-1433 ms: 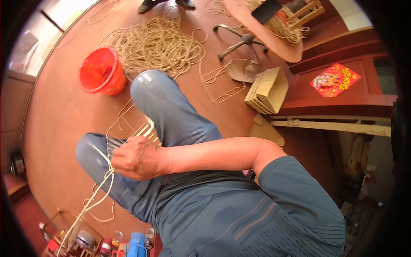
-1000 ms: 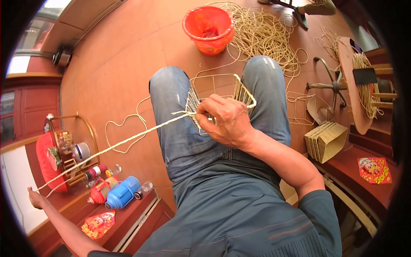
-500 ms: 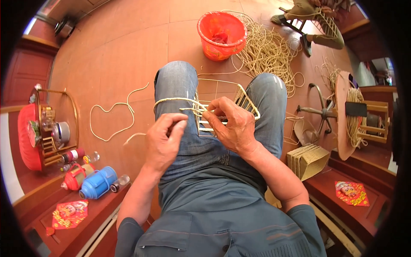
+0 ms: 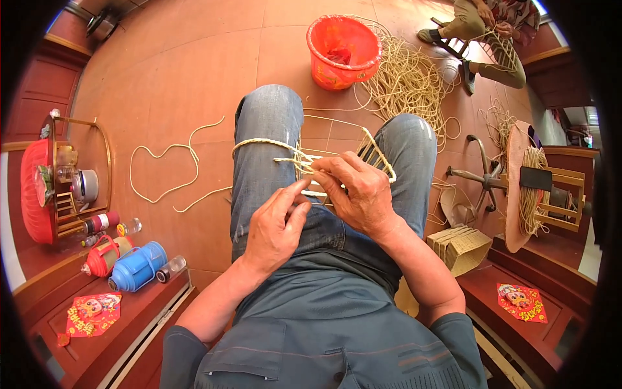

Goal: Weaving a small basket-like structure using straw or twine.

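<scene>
An open, box-shaped frame partly wrapped in straw-coloured cord sits between the knees of the faded blue denim jeans, at twelve o'clock from the hands; the bare right hand pinches, thumb against forefinger, strands of pale twisted cord at the frame's left side; from that pinch the cord runs toward ten o'clock, over the left thigh.

The bare left hand lies at eight o'clock from the right one, thumb and forefinger narrowly apart, fingertips near the pinched strands; whether they touch them I cannot tell.

On the floor, a round red plastic bucket stands at twelve o'clock, with a tangled heap of straw-coloured cord beside it at one; a loose curved length of pale cord lies at nine; a rectangular woven straw-coloured basket rests at four; a blue cylindrical vacuum flask stands out at eight.
</scene>
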Action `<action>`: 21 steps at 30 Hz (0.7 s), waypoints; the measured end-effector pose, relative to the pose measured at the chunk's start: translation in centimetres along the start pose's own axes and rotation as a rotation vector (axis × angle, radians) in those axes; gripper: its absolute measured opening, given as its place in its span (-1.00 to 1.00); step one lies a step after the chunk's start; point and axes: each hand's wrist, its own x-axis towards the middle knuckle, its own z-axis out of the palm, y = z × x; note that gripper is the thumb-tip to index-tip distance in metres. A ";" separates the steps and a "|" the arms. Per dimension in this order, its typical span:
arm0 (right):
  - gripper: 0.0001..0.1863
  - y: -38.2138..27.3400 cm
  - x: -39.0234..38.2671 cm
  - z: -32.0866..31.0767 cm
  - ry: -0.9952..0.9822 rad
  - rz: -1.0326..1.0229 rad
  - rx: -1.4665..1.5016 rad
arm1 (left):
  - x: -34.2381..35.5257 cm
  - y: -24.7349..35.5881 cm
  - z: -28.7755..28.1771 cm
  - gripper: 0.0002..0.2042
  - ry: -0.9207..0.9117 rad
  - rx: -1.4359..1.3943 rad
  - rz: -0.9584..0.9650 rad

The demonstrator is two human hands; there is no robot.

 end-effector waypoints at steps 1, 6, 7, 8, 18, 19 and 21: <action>-0.83 0.0 -0.1 -0.1 -0.002 -0.001 0.002 | 0.1 -0.1 0.4 -0.50 -0.023 -0.031 -0.005; -0.82 0.2 -0.1 -0.6 -0.078 0.020 0.023 | 0.6 0.0 1.5 -0.42 -0.098 -0.100 -0.073; -0.82 0.2 -0.1 -0.6 -0.076 0.016 0.023 | 0.7 0.1 1.7 -0.44 -0.103 -0.262 -0.188; -0.81 0.3 -0.1 -0.6 -0.085 0.032 0.035 | 0.8 0.1 1.9 -0.45 -0.108 -0.443 -0.279; -0.83 1.2 -0.5 -0.6 -0.092 0.047 0.095 | 1.7 -0.1 3.2 -0.78 -0.051 -0.041 -0.168; -0.83 1.3 -0.2 -0.6 -0.062 -0.004 0.089 | 2.1 0.1 3.3 -0.86 -0.025 0.030 -0.083; -0.82 1.2 0.2 -0.7 -0.028 -0.030 0.075 | 2.6 0.8 3.1 -0.89 -0.015 0.166 -0.030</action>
